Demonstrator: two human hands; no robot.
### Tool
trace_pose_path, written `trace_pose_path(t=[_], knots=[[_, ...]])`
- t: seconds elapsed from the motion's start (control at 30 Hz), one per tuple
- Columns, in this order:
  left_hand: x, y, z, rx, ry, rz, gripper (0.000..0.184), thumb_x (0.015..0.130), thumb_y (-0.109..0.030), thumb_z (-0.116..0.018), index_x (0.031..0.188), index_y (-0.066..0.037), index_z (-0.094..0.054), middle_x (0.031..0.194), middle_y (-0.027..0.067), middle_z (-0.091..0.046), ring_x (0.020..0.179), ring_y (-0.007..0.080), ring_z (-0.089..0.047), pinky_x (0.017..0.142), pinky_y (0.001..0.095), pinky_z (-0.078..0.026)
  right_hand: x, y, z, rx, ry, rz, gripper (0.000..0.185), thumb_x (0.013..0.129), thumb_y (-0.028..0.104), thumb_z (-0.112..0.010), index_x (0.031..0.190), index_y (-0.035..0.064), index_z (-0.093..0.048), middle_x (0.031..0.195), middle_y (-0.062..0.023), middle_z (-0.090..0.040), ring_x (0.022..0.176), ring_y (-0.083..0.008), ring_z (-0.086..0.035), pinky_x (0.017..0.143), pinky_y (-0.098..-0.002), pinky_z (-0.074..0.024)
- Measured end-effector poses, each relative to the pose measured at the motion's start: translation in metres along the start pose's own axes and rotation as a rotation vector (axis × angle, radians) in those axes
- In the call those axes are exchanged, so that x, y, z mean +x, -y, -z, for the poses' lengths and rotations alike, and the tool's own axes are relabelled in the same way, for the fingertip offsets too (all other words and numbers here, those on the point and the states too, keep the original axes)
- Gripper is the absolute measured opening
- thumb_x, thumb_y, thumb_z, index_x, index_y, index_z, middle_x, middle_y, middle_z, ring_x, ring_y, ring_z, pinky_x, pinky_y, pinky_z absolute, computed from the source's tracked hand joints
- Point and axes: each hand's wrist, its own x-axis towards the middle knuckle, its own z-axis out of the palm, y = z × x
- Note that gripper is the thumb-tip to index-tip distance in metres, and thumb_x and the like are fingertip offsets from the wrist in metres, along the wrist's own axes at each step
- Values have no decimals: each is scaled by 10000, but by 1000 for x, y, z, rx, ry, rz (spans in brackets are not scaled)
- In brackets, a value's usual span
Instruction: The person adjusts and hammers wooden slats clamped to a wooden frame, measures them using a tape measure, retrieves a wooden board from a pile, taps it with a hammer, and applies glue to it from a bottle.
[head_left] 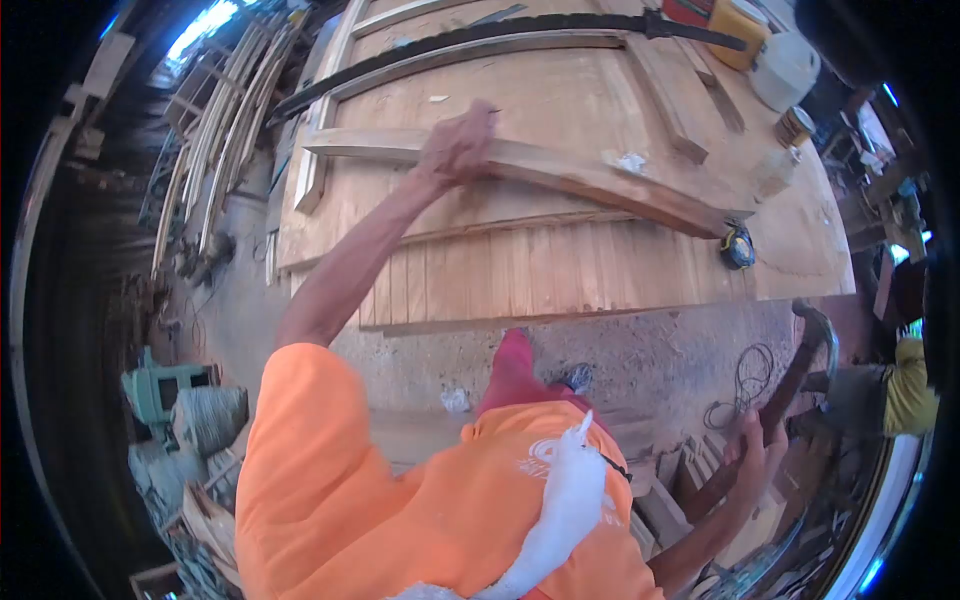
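Observation:
My left hand [460,145] is closed around a squared wooden bar [580,180] that lies at a slant over the workbench; the fingertips are partly hidden. Down at the right, away from the bench, my right hand [755,455] grips a hammer [793,370] by its dark handle, the curved head upward. A black and yellow tape measure [738,248] sits at the right end of the bar. Under the bar is a wooden panel [520,225] with framing pieces.
A long dark metal clamp [480,38] crosses the far side of the bench [600,275]. A white jug [785,70], a yellow container [738,32] and a can [795,127] stand at the back right. Long wooden strips [225,125] lean at left; a cable [745,380] lies on the floor.

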Motion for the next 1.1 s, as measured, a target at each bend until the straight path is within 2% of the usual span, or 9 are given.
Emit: trace_pose_path(t=[0.23,0.3,0.37,0.57,0.67,0.83,0.93,1.03,1.1], knots=[[-71,-142,63,-53,-54,94,164,1077,-188,-480,1123,-39,-532,864,235,-639,792,464,-668,665,534,-526,5,1,33,22,69,125,235,1014,228,-714,1095,38,-601,687,21,-516,475,-61,-428,431,-252,-357],[-113,-133,56,40,-46,-22,166,1068,-183,-498,1141,-42,-545,880,234,-651,769,466,-668,642,522,-526,1,14,27,41,1,104,238,1008,216,-714,1097,31,-593,711,18,-521,484,-63,-438,433,-255,-363],[-146,-134,50,82,-44,151,176,1084,-179,-486,1162,-35,-553,875,228,-677,729,451,-674,621,508,-526,6,13,28,10,14,58,234,1002,199,-712,1092,20,-591,711,20,-514,493,-66,-448,442,-255,-366],[-200,-79,19,125,-181,188,156,1110,-136,-465,1155,-16,-554,773,184,-673,655,384,-682,592,493,-515,3,5,-6,41,214,-51,160,981,142,-721,1043,29,-627,661,31,-537,507,-59,-478,477,-247,-381],[-202,-78,19,76,-166,225,141,1098,-101,-489,1142,-4,-582,841,193,-690,722,357,-692,645,461,-528,-4,-8,-17,28,310,-97,168,975,143,-730,1073,39,-643,673,42,-543,516,-55,-485,479,-248,-384],[-151,-136,41,128,-441,211,153,1066,-93,-591,1071,15,-699,987,131,-707,906,228,-675,805,365,-529,-19,-11,-24,-129,305,-171,207,984,136,-704,1154,30,-656,712,50,-550,542,-51,-495,492,-247,-394],[-97,-208,36,-511,-196,397,135,1008,-89,-681,1091,-1,-740,1024,101,-744,944,175,-694,856,332,-541,-17,-8,-26,-254,332,-143,219,997,152,-683,1174,27,-653,721,49,-551,550,-50,-502,499,-250,-402],[-56,-239,3,-1097,187,515,162,1012,-128,-721,1130,-23,-757,1074,53,-758,979,105,-673,894,273,-525,-25,14,-31,-55,341,-119,240,1017,176,-660,1205,27,-646,707,48,-545,555,-53,-511,501,-251,-406],[-46,-239,-37,-1239,233,460,164,1009,-137,-726,1127,-30,-765,1060,39,-762,961,90,-671,872,259,-522,-37,22,-33,108,271,-9,262,1025,170,-651,1241,24,-629,693,40,-534,538,-59,-509,487,-259,-409]])
